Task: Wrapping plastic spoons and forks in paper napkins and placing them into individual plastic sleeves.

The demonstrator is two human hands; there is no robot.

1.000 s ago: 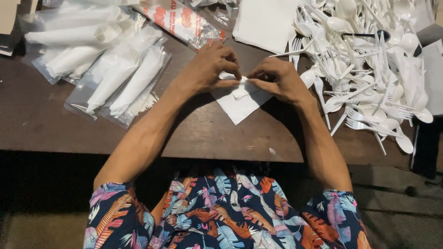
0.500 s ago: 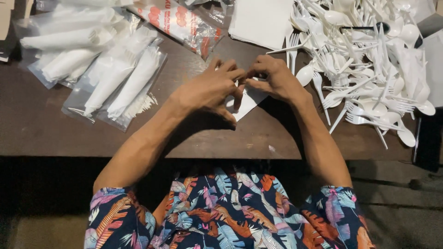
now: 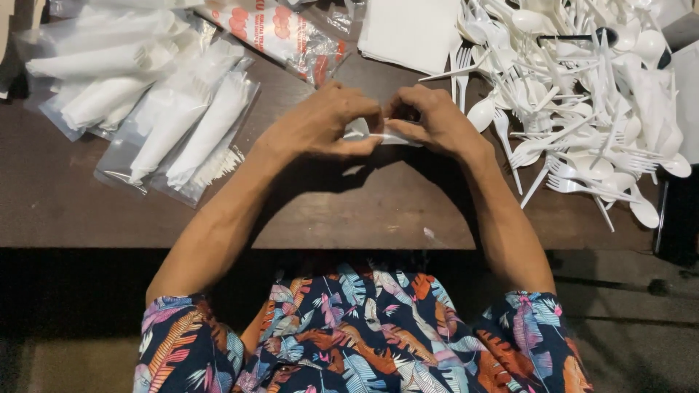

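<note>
**Napkin now rolled tight between your hands**

A second ago the white napkin lies spread on the table as a flat, open sheet under your fingers. Now it is gathered into a thin roll, lifted off the wood, with only a narrow white strip showing. Your left hand and right hand have drawn closer together, knuckles nearly meeting, and have shifted a little toward the far edge of the table. Both hands curl tighter around the roll.
</note>
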